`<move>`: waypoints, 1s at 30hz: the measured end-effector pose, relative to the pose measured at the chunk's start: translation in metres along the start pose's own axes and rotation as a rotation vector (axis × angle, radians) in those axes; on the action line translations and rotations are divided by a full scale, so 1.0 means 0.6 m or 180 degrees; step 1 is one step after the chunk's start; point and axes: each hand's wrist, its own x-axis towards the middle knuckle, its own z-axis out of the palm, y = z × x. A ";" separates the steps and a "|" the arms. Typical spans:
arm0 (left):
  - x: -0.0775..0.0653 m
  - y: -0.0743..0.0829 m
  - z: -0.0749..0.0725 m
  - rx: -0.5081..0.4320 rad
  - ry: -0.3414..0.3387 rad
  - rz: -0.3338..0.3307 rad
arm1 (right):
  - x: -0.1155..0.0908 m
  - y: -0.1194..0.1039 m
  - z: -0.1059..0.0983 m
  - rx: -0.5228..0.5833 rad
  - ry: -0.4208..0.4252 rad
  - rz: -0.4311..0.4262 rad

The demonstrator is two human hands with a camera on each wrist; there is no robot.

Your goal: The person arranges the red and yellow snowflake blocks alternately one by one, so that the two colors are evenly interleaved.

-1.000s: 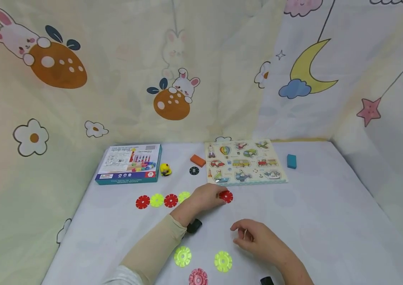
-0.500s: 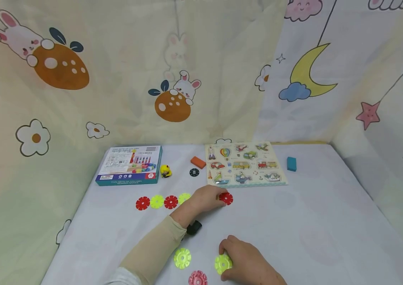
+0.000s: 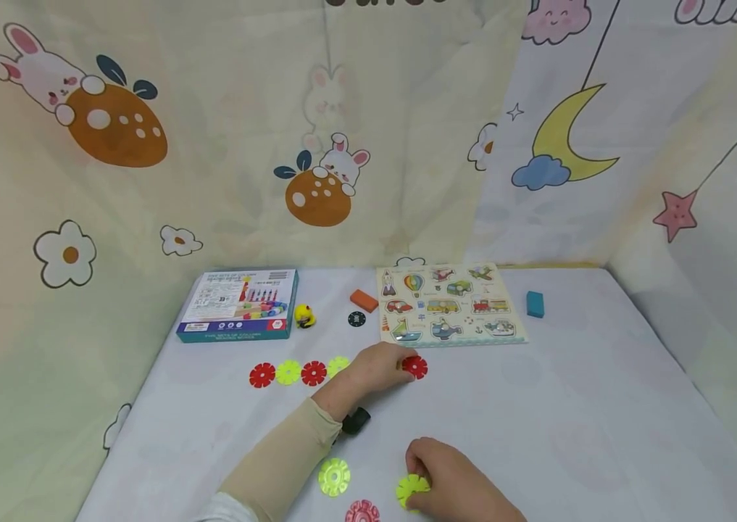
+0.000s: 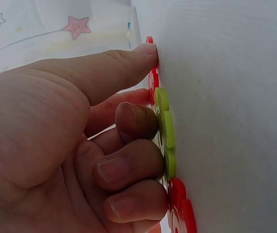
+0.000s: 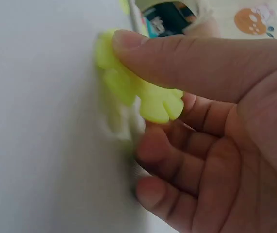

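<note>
My left hand (image 3: 377, 366) reaches to the right end of a row of notched plastic snowflake discs. Its thumb and index finger pinch a red disc (image 3: 416, 368) that lies on the table. The left wrist view shows a yellow-green disc (image 4: 169, 128) by the curled fingers and another red disc (image 4: 181, 206) below it; in the head view the hand hides this stretch. My right hand (image 3: 456, 482) pinches a yellow-green disc (image 5: 160, 104) by thumb and fingers, tilted up, near the front. Left of it lie another yellow-green disc (image 3: 333, 477) and a pinkish-red disc (image 3: 363, 512).
At the back stand a boxed toy set (image 3: 238, 304), a small yellow figure (image 3: 304, 315), an orange block (image 3: 364, 300), a black round chip (image 3: 356, 319), a picture puzzle board (image 3: 449, 304) and a blue block (image 3: 535, 304). The row's left end starts with a red disc (image 3: 262, 375).
My right hand has come down and left to the yellow-green disc at the front, gripped it and tilted it up. The left hand has stayed at the red disc.
</note>
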 end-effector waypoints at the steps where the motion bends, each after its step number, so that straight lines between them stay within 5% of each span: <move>1: -0.001 -0.001 0.001 0.0006 0.0007 0.0003 | 0.000 0.001 -0.003 0.0085 -0.0038 -0.0035; 10: -0.005 -0.009 0.003 0.0038 0.0006 -0.0021 | 0.005 -0.020 -0.087 0.0554 -0.0201 -0.0150; 19: -0.003 -0.013 0.009 0.0076 -0.0023 -0.0065 | 0.042 -0.016 -0.196 0.0598 0.0682 -0.0121; 30: 0.006 -0.001 0.003 0.0213 -0.0086 -0.0002 | 0.136 0.066 -0.198 0.0363 0.1155 0.0247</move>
